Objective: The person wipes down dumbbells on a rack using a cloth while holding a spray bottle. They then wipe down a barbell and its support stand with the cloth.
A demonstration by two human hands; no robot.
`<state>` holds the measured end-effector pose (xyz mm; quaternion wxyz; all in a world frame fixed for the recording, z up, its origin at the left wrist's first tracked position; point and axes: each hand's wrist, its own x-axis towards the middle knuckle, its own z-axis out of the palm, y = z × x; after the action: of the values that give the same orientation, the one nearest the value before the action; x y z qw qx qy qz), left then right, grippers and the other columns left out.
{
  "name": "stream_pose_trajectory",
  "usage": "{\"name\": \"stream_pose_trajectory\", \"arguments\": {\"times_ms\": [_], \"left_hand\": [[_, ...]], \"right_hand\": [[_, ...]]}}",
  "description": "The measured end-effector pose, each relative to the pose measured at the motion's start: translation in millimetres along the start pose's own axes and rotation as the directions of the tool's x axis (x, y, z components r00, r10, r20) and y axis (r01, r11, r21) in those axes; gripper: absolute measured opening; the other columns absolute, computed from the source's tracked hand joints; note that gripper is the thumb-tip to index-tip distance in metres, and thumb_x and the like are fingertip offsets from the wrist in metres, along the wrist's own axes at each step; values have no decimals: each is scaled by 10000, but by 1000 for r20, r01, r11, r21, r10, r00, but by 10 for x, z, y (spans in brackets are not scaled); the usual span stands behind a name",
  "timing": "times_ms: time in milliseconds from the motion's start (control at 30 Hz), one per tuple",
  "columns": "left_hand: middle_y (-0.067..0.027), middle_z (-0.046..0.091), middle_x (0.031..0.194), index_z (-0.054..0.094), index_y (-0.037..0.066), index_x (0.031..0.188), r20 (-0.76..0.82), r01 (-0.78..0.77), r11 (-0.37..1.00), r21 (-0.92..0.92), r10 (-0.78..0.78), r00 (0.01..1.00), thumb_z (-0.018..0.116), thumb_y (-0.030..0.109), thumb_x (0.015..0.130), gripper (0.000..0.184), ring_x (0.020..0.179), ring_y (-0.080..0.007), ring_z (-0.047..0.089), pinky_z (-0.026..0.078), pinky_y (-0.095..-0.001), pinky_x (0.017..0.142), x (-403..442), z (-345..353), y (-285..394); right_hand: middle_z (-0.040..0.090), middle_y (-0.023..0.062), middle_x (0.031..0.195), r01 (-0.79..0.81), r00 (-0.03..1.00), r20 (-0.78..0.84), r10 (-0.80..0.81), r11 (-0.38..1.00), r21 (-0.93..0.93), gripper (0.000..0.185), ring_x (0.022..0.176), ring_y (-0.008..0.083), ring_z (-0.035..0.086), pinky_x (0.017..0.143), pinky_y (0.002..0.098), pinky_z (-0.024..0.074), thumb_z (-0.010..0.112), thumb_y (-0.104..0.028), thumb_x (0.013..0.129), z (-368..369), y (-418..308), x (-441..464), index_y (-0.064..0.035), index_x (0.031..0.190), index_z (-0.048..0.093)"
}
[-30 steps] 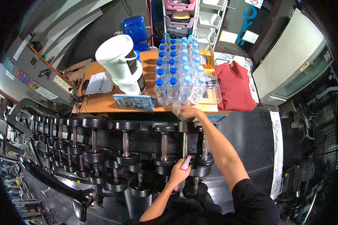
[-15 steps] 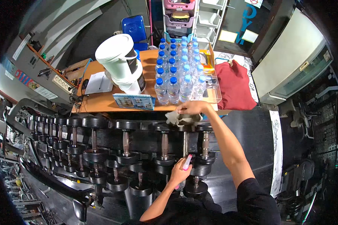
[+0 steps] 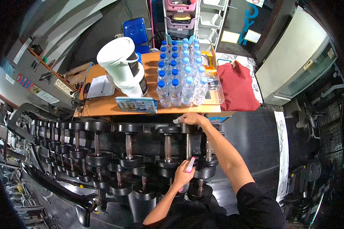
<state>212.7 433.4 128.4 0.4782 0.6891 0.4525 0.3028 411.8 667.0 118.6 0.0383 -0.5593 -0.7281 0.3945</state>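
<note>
While reaching over dumbbells point(image 3: 96, 139) racked left to centre, grasping spray bottle point(image 3: 191, 165) in left hand point(image 3: 183, 175) with fingers curled round it. Holding pale cloth point(image 3: 176, 120), mostly hidden under bent fingers, in right hand point(image 3: 192, 118) at far head of chrome-handled dumbbell point(image 3: 188, 145). Further right, see red fabric point(image 3: 239, 87) beside table point(image 3: 150, 88), then fridge point(image 3: 294, 53).
</note>
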Motion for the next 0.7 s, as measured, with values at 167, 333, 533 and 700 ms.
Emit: {"name": "stream_pose_trajectory", "arguments": {"times_ms": [167,333,533,700], "left_hand": [[-156,620,923,620,35,985,-21,37,999,0,-37,999,661,154,819,208,862,-403,619,504,-435,728,-18,18,-45],[-157,641,960,634,48,1015,-104,74,997,37,-70,992,674,184,820,241,902,-415,624,518,-427,753,-60,51,35],[-101,644,885,637,15,1085,-42,-155,987,-44,153,987,652,55,850,239,624,-187,651,526,-327,593,-52,-20,-169],[-70,631,848,629,8,1081,-48,-111,979,-173,104,993,645,60,875,213,515,-133,596,493,-283,480,-139,3,-156]], "right_hand": [[687,196,1063,87,995,62,-80,987,-137,367,978,363,653,864,423,496,508,-326,935,-254,-178,-166,-95,1170,671],[704,188,901,173,985,17,-173,965,-196,261,832,345,679,768,422,518,561,-224,899,-525,-185,-572,-60,1054,692],[649,160,868,209,941,-304,-151,963,168,293,829,214,597,822,344,471,528,-219,986,-435,-339,-1148,28,1090,647],[611,111,1118,-42,782,-533,-323,826,-562,208,1047,289,568,858,434,437,578,-170,858,371,-753,-884,-89,992,715]]}}
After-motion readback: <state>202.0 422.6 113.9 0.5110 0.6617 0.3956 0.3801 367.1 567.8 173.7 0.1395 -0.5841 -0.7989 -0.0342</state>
